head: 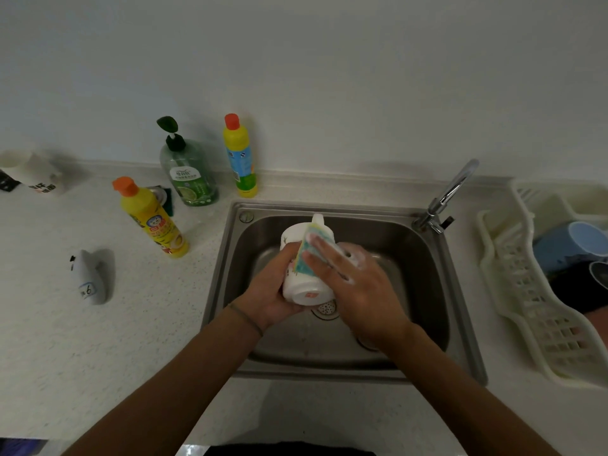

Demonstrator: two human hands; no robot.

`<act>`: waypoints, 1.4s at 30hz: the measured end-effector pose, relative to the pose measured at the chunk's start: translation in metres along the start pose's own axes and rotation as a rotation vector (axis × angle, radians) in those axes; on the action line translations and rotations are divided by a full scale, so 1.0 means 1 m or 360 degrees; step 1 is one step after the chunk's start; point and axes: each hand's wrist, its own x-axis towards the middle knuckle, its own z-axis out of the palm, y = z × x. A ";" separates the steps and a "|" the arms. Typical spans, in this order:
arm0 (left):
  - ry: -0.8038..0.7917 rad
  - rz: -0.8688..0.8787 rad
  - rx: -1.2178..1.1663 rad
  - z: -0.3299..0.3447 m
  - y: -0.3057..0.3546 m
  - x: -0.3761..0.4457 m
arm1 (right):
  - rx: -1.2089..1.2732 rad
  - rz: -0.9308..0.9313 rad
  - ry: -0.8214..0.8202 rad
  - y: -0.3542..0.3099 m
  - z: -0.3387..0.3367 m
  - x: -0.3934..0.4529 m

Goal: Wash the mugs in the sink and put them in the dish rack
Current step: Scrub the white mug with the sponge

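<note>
Scrubbing white mug over sink: left hand gripping its base, right hand pressing sponge with spread fingers; best rotating mug gradually.

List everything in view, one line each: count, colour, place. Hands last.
white mug: 1, white, held over the sink
sponge: 1, yellow and teal, against the mug
sink: 1, steel, centre
faucet: 1, chrome, sink's back right corner
dish rack: 1, cream, right counter
blue mug: 1, in the rack
yellow bottles: 2, orange caps, left of sink
green pump bottle: 1, by the wall
printed mug: 1, white, far left
left hand: grips the mug
right hand: soapy, presses the sponge
</note>
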 end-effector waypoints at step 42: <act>0.0453 0.0957 0.1083 -0.013 0.002 0.007 | 0.1802 0.1429 0.0251 0.013 -0.042 0.012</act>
